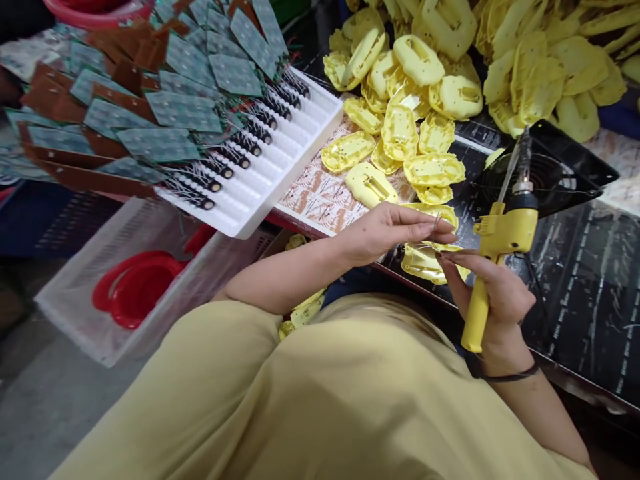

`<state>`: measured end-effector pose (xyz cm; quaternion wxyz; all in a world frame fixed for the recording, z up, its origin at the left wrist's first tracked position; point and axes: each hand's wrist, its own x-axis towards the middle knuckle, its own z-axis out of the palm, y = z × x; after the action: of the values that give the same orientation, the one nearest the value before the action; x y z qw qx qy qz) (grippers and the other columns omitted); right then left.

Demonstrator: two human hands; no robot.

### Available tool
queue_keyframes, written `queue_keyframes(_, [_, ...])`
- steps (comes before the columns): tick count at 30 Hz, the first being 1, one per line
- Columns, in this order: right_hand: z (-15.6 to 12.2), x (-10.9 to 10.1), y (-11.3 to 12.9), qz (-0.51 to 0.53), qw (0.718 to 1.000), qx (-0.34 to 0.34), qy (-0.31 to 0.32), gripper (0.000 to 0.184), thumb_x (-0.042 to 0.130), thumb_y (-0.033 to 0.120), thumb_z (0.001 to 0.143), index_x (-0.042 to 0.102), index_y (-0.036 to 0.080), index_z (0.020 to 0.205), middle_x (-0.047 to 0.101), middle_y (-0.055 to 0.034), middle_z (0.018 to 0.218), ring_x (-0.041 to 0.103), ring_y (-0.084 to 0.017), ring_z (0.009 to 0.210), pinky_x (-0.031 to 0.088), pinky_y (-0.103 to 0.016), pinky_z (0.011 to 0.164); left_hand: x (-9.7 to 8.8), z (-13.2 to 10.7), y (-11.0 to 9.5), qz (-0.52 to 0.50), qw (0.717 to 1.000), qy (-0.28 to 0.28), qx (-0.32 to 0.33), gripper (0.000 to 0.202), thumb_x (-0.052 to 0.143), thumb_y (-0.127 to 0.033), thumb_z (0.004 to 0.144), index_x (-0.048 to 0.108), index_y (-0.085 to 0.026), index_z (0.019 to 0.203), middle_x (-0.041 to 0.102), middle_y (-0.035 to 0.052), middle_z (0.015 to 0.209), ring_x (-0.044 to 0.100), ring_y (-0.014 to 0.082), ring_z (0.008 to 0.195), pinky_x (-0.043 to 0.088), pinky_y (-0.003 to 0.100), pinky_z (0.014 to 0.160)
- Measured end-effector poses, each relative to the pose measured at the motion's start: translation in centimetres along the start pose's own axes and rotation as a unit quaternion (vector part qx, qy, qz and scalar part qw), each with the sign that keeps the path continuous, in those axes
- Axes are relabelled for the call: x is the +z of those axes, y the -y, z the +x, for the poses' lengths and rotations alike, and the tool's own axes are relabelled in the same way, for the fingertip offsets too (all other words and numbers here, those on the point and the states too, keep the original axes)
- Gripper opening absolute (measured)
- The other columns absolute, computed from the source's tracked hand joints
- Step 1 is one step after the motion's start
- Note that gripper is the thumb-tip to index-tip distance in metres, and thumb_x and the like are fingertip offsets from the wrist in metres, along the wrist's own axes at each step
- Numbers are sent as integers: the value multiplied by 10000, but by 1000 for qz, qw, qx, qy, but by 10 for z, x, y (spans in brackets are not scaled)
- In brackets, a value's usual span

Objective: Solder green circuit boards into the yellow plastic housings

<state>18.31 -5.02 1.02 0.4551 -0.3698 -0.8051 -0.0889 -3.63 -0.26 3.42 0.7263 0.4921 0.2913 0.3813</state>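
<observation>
My left hand (385,230) is closed in a pinch on thin wires (436,230) above the yellow plastic shells at the bench edge. In my right hand (495,287) rests a yellow soldering gun (505,230), its handle against the palm and its metal tip pointing up and away. The right thumb and forefinger also pinch at the thin wires, close to the left fingertips. Just beneath the fingers lies an open yellow shell (425,263), partly hidden by both hands. More yellow shells (434,170) lie loosely just beyond.
At left, a white foam tray (300,143) carries green circuit boards (160,143) wired to small black round parts (227,172). Heaped shells (545,80) stand at the back. A black fan (565,157) sits behind the soldering gun. A white crate (70,307) holding red plastic pieces (143,287) stands lower left.
</observation>
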Motion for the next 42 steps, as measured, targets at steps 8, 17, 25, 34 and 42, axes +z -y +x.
queue_keyframes(8, [-4, 5, 2, 0, 999, 9, -33, 271, 810, 119, 941, 673, 246, 1138, 776, 49, 830, 737, -141, 663, 599, -227, 673, 11, 4, 12, -29, 998, -39, 34, 465, 951, -583, 805, 886, -202, 1063, 869, 80, 1086, 814, 273, 1142, 637, 413, 1082])
queue_keyframes(17, [-15, -6, -3, 39, 998, 23, -39, 308, 869, 197, 923, 680, 237, 1164, 813, 7, 932, 792, -178, 763, 639, -261, 708, 7, 13, -7, 174, 984, -17, 24, 416, 867, -591, 881, 879, -195, 1009, 777, 13, 714, 731, 127, 622, 598, 236, 642])
queue_keyframes(25, [-8, -4, -1, 147, 972, 166, -80, 288, 866, 270, 939, 665, 266, 1145, 777, 37, 983, 805, -177, 812, 703, -309, 770, 16, 14, -10, 425, 898, 43, 109, 76, 766, -180, 891, 842, -186, 880, 824, 4, 818, 764, 121, 752, 551, 192, 722])
queue_keyframes(34, [-13, 5, -1, 160, 965, 182, -103, 349, 890, 194, 899, 668, 278, 1155, 748, 48, 985, 778, -144, 750, 670, -254, 719, 13, 13, -3, 323, 944, 24, 66, 98, 740, -232, 927, 777, -154, 881, 802, 11, 826, 707, 94, 622, 540, 190, 612])
queue_keyframes(42, [-41, -23, -47, 69, 985, -2, 161, 394, 833, 340, 962, 646, 253, 1298, 792, -105, 1240, 794, -295, 1103, 633, -514, 1083, 2, 18, 2, 639, 763, 71, 67, 143, 679, -180, 935, 818, -210, 917, 815, 24, 884, 760, 188, 864, 534, 280, 767])
